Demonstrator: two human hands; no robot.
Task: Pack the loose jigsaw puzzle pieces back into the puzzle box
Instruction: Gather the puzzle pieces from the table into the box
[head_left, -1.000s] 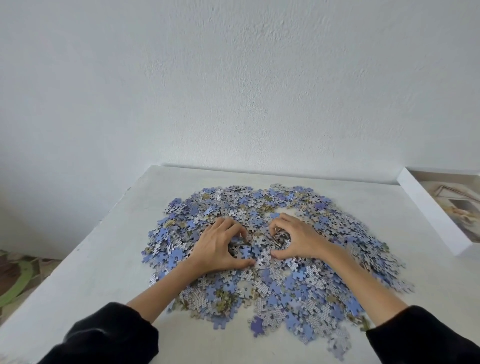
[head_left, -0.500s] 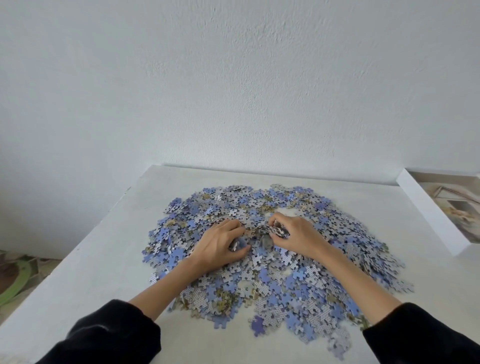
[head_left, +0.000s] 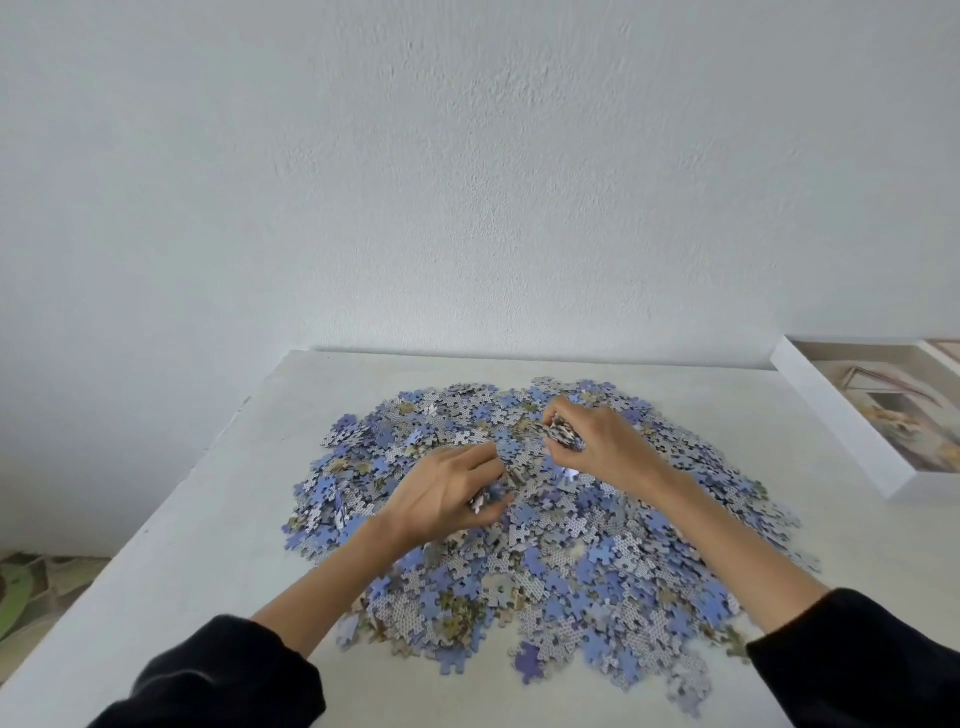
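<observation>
Grips a clump of puzzle pieces (head_left: 563, 435) in the curled right hand (head_left: 605, 449) above the pile (head_left: 571, 561); pinches a few pieces (head_left: 480, 503) in the curled left hand (head_left: 441, 496); puzzle box (head_left: 831, 421) far right.

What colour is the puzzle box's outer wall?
White: the puzzle box wall shows plainly at right in the head view.

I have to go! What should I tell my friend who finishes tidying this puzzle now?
Left hand: curled round a few pieces mid-pile.
Right hand: grips a handful of pieces.
Pile of loose blue and grey cardboard puzzle pieces: spread on the white table.
White cardboard puzzle box: at the table's right edge, apart from the pile.
Done: no pieces visibly boxed. Left: nearly the whole pile.
</observation>
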